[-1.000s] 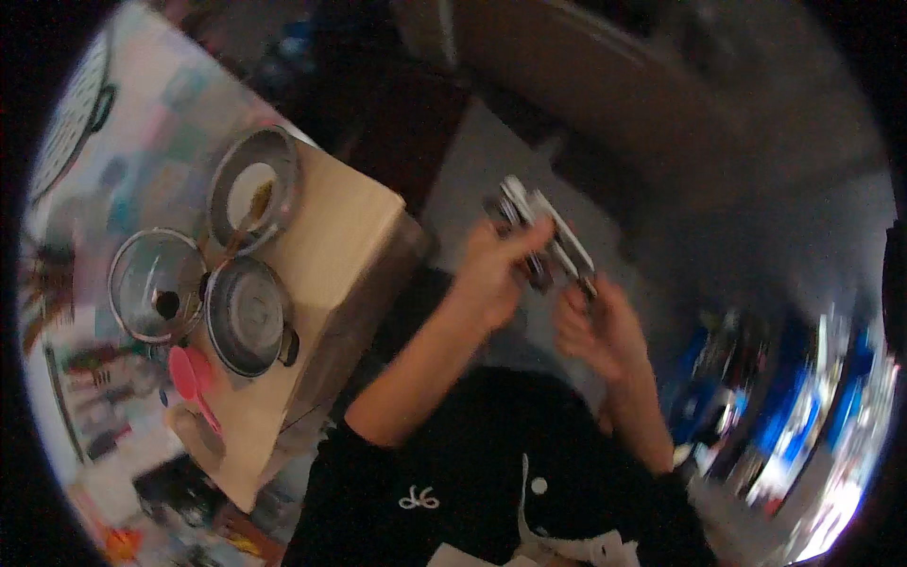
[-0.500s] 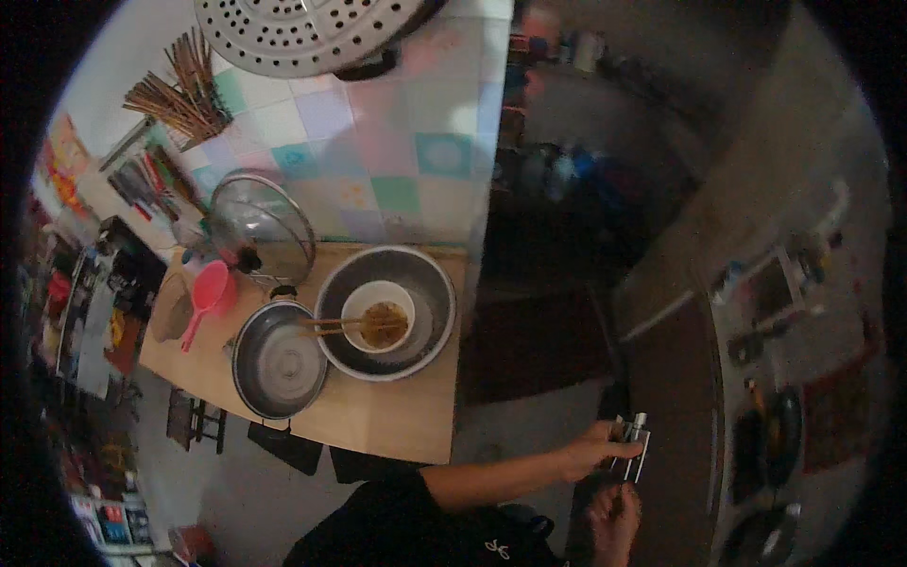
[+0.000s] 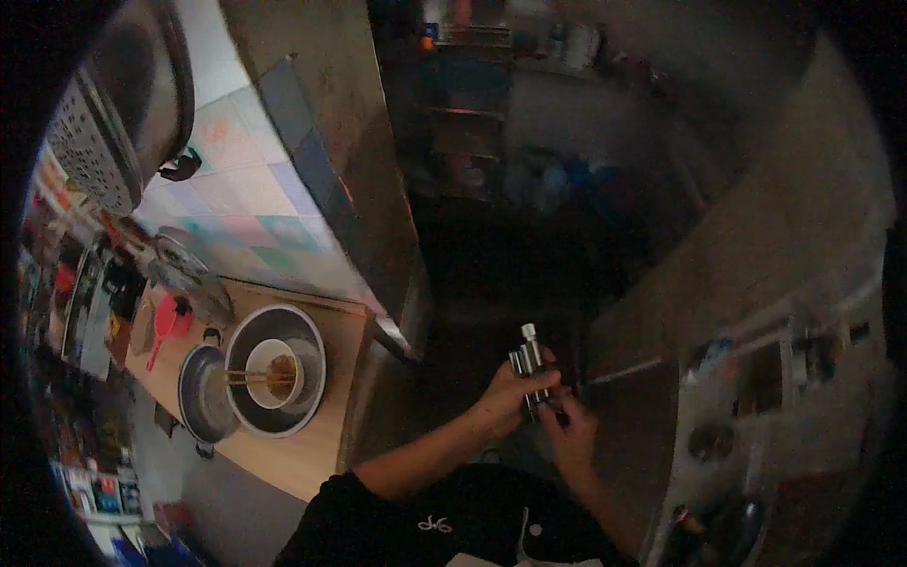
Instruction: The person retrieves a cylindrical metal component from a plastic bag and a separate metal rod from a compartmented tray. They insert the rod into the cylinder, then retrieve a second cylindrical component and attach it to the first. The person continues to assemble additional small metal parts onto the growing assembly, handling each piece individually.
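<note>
A small silvery metal device (image 3: 529, 352) with parallel tube-like parts and a knobbed upper end is in my left hand (image 3: 508, 392). The left fingers and thumb wrap round its middle, so part of it is hidden. Just below and to the right, my right hand (image 3: 573, 433) has its fingers curled together at the lower end of the device. Whether those fingers pinch it or something small is too dark to tell.
On a wooden table (image 3: 312, 463) at left stands a metal basin (image 3: 316, 397) holding a white bowl (image 3: 253, 364) with food and chopsticks (image 3: 244, 378). Beside it are a pan (image 3: 200, 402) and a pink ladle (image 3: 173, 318). A wall edge (image 3: 397, 180) rises beyond the table.
The view has swung right, so the table now sits further left. Both hands appear nearer the middle, and the metal device now points more upright. The left hand keeps its hold.
</note>
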The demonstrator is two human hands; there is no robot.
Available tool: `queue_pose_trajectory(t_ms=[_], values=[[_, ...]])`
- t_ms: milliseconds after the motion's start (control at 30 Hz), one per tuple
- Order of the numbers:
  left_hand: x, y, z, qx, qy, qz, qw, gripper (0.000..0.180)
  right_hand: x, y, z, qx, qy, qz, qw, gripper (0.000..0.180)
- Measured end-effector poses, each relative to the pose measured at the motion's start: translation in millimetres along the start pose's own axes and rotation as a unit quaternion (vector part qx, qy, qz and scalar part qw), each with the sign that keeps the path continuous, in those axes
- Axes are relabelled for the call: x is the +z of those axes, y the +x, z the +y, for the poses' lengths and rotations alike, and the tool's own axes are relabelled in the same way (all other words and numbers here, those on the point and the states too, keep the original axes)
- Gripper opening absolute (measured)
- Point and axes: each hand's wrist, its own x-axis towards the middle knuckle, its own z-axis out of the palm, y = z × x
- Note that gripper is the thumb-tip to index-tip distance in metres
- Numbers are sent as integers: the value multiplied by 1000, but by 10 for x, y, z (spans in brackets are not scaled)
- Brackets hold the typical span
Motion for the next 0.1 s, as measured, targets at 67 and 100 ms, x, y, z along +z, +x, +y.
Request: queue_pose_trajectory(t_ms=[67,100], values=[[126,362,24,26,-30,22,999,35,-194,454,161,-7,47,-18,999,16],[154,550,66,35,-56,22,998,37,-296,681,225,-11,49,-27,998,16]])
